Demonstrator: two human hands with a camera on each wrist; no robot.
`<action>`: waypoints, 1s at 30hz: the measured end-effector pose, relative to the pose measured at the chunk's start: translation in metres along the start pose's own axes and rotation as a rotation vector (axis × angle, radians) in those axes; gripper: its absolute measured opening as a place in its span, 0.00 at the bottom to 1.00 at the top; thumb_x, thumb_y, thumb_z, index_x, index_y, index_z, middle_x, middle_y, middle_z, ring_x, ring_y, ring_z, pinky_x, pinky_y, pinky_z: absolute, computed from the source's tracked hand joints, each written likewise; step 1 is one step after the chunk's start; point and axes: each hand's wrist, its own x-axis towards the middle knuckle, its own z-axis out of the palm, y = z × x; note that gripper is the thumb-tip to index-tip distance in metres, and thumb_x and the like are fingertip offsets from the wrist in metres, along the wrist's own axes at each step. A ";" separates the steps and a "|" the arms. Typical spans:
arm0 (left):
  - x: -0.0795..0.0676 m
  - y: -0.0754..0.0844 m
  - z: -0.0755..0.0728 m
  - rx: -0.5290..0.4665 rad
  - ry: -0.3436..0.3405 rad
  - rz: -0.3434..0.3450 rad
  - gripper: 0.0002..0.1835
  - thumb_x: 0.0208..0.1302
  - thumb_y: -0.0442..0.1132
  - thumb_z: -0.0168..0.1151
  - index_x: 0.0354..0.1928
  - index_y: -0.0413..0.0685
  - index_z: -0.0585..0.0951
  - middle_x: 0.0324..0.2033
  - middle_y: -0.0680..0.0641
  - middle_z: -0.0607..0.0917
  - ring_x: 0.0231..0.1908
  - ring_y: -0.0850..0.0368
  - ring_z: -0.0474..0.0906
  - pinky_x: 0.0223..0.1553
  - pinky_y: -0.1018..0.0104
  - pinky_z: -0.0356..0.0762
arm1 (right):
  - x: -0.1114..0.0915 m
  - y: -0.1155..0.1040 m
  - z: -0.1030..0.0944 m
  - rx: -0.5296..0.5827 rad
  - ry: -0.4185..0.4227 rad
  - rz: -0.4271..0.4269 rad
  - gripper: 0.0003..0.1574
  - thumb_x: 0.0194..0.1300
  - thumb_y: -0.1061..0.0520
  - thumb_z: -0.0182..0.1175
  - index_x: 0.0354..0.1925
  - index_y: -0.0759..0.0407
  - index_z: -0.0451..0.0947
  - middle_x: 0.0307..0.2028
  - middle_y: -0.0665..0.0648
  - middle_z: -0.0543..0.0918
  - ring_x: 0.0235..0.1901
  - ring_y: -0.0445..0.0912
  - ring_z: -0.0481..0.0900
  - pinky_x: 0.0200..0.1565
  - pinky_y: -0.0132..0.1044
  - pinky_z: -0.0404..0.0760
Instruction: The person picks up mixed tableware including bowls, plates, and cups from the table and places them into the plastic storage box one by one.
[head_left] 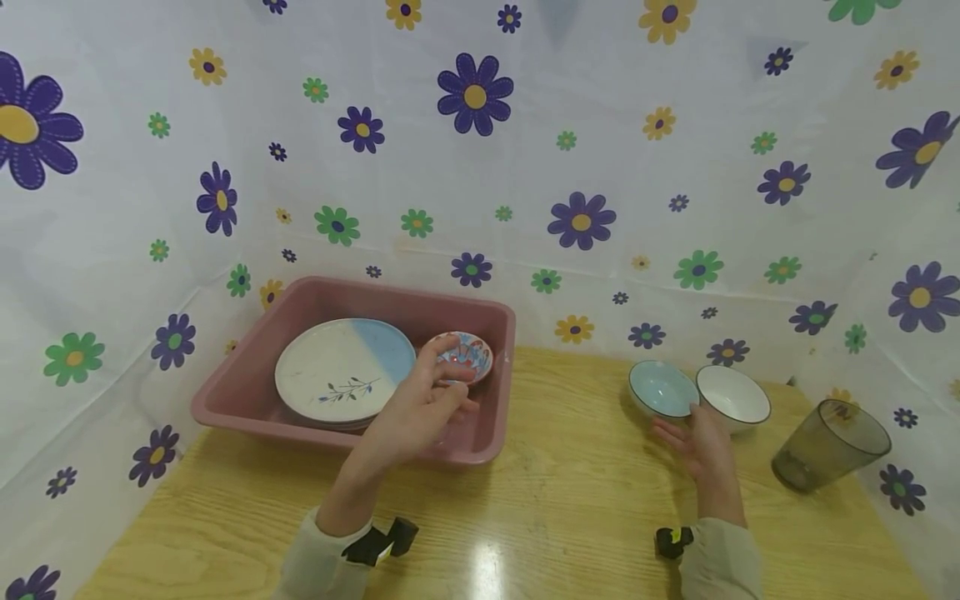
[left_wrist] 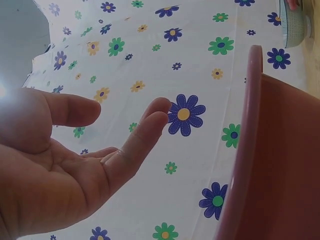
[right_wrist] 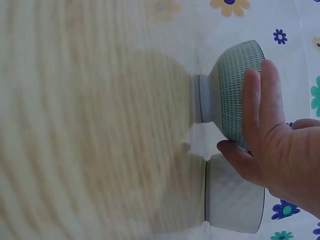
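Observation:
My left hand (head_left: 420, 408) hovers over the near right part of a pink tub (head_left: 352, 437), fingers loosely bent and apart. It holds nothing in the left wrist view. In the tub lie a large white and blue plate (head_left: 337, 367) with a leaf sprig and a small red and blue patterned dish (head_left: 480, 354), partly behind my fingers. My right hand (head_left: 708, 442) touches the near right side of a light blue bowl (head_left: 663, 387); its fingers look fairly straight in the right wrist view. The bowl (right_wrist: 232, 95) stands upright on its foot on the table.
A white bowl (head_left: 735, 392) with a dark rim stands close to the right of the light blue one. Further right is a tinted glass (head_left: 828, 446). The wooden table (head_left: 570, 500) is bounded by a flower-patterned cloth (head_left: 420, 167).

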 end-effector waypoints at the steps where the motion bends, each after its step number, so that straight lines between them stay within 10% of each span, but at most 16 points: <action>1: 0.000 0.000 0.000 -0.001 -0.002 0.002 0.31 0.75 0.34 0.47 0.75 0.51 0.51 0.60 0.37 0.73 0.47 0.50 0.83 0.51 0.53 0.81 | 0.000 0.000 0.001 0.006 -0.003 0.006 0.37 0.80 0.51 0.23 0.78 0.56 0.24 0.78 0.62 0.34 0.36 0.44 0.87 0.54 0.40 0.81; 30: 0.001 -0.002 0.001 0.001 -0.029 0.015 0.31 0.76 0.34 0.46 0.76 0.51 0.49 0.61 0.35 0.73 0.48 0.48 0.82 0.52 0.52 0.81 | 0.005 0.002 0.003 0.202 -0.050 0.089 0.36 0.79 0.52 0.19 0.78 0.44 0.22 0.78 0.64 0.34 0.41 0.53 0.86 0.59 0.46 0.76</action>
